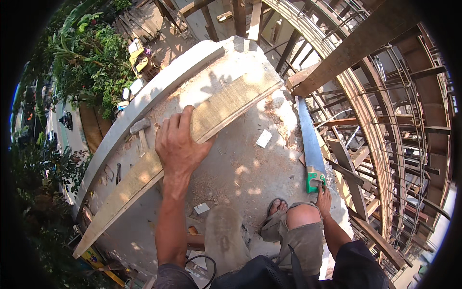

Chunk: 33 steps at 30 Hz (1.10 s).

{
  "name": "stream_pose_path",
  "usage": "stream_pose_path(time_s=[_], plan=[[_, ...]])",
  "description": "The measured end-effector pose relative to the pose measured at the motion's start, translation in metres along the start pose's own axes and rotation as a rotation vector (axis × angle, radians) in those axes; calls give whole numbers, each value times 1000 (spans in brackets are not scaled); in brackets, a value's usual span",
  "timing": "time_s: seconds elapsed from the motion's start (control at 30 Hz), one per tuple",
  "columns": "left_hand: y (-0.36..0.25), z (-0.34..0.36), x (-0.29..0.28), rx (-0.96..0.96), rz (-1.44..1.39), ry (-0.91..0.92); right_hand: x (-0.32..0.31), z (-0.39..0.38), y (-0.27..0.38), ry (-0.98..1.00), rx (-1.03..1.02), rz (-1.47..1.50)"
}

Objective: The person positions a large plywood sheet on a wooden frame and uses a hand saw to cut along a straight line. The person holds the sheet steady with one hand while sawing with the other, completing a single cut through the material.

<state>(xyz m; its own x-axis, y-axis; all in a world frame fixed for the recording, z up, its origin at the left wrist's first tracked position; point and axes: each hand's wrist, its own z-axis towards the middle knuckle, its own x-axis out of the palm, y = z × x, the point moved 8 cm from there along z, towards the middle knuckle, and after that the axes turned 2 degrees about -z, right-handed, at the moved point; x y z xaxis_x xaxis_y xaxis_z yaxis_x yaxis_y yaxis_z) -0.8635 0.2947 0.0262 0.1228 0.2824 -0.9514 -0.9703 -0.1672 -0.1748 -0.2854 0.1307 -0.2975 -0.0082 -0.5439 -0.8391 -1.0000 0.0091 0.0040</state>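
A long wooden plank (231,107) lies diagonally across the concrete slab, its far end near the slab's right edge. My left hand (180,137) is closed over the middle of the plank, thumb on the near edge and fingers over the far one. At the right, a handsaw (310,137) with a green and grey handle points away from me along the slab's broken edge. My right hand (325,200) has its fingers at the handle's near end, partly hooked on it. Beyond the plank lies a hammer (140,126) with a wooden handle.
The concrete slab (231,168) carries sawdust and white scraps (263,138). A curved concrete kerb (159,98) borders its left side. The right edge drops to curved timber formwork (370,120) and steel bars. A thick beam (356,48) slants in above the saw's tip.
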Motion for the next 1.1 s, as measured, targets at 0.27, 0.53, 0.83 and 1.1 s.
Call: stream_pose_path(time_s=[0.27,0.53,0.83,1.1], plan=[[81,-27,61,-38,-13,68,26,46,106,153,-259,-336],[125,-11,114,-12,-17,2,74,118,186,299,-240,-354],[127,70,66,-67,-84,65,-23,56,147,-228,-145,287],[81,35,-23,-95,-83,142,-255,-134,92,-601,-48,971]])
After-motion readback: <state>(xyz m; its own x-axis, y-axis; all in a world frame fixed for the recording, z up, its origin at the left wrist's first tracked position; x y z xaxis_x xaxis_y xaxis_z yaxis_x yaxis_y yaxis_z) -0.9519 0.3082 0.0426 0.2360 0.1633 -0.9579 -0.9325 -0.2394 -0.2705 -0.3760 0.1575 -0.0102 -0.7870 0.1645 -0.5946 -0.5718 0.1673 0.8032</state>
